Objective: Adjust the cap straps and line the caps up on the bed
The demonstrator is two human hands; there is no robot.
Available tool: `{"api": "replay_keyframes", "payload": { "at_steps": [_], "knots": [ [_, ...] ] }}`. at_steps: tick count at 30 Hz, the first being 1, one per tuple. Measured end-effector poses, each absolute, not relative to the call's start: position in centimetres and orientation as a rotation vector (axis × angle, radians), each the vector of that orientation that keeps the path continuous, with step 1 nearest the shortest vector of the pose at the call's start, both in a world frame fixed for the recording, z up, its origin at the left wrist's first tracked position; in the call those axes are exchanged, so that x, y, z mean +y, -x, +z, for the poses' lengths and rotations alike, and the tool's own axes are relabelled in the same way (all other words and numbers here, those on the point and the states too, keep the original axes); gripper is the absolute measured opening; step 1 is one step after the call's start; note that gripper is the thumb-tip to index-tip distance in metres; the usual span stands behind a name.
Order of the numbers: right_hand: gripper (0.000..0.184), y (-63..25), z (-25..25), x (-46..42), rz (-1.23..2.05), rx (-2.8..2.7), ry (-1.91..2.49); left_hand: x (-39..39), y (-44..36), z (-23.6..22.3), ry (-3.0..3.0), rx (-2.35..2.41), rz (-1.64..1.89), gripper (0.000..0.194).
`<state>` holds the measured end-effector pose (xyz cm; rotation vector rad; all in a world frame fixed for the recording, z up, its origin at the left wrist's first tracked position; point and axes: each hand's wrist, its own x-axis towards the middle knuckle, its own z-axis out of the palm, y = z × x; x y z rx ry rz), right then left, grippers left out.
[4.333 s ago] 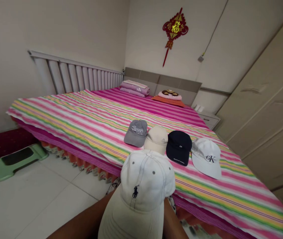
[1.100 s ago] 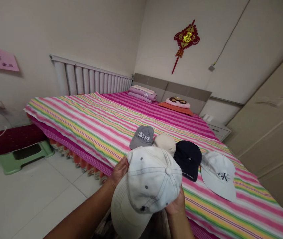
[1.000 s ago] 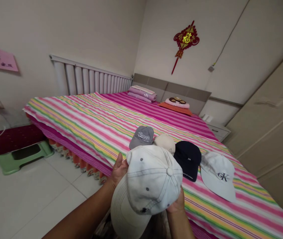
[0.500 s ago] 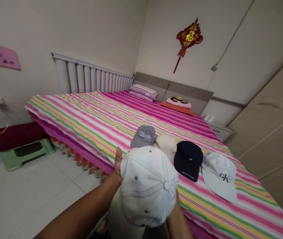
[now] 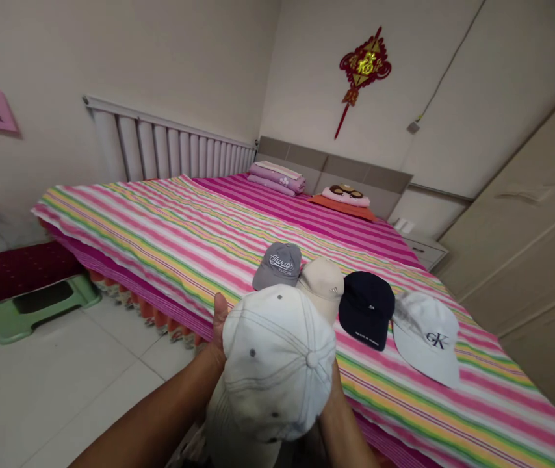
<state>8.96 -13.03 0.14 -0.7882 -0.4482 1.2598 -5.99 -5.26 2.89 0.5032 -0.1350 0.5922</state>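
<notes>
A white baseball cap [image 5: 277, 364] is held up in front of me, its crown facing me and its brim pointing down and left. My left hand [image 5: 219, 325] grips its left side, with the thumb showing and the other fingers hidden behind the fabric. On the opposite side, my right hand [image 5: 330, 396] holds the cap, its fingers mostly covered by the crown. Just beyond lie a grey cap [image 5: 278, 265] with white lettering, a beige cap [image 5: 323, 286], a dark navy cap [image 5: 366, 309] and a white cap with dark letters [image 5: 427, 338].
The caps lie on a striped bedspread [image 5: 151, 227]. Folded bedding [image 5: 276, 179] and a pink pillow [image 5: 346, 195] are near the headboard [image 5: 297, 156]. A radiator [image 5: 170, 140] lines the wall. A green stool [image 5: 38, 305] stands on the tiled floor, left; a wardrobe [image 5: 531, 227] is right.
The view has shifted slightly, so the bed and wall items sit a little differently. Both hands still hold the white cap, which appears slightly further left. The caps on the bed stay in place.
</notes>
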Motion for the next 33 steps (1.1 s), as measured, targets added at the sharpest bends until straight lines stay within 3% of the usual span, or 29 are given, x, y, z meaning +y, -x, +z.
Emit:
{"api": "replay_keyframes", "payload": {
  "at_steps": [8,17,22,27,33],
  "knots": [
    [0.035,-9.2,-1.5,-12.7,1.474,-0.278,0.651,-4.0,9.6,-6.1,-0.414,0.049,0.387,0.057],
    [0.029,-9.1,-3.5,-11.8,1.503,-0.183,0.643,-5.6,11.3,-9.9,-0.36,0.251,0.425,0.036],
    [0.03,-8.9,-4.2,-12.0,1.5,-0.217,0.606,-8.0,11.3,-10.0,-0.381,0.387,0.425,0.034],
    [0.042,-7.5,-4.9,-12.5,1.665,-0.344,0.559,-8.4,11.3,-8.4,-0.412,0.526,0.598,0.032],
    [0.036,-6.7,-5.8,-12.5,1.598,-0.349,0.616,-6.9,12.5,-6.9,-0.565,0.69,0.768,0.027]
  ]
}}
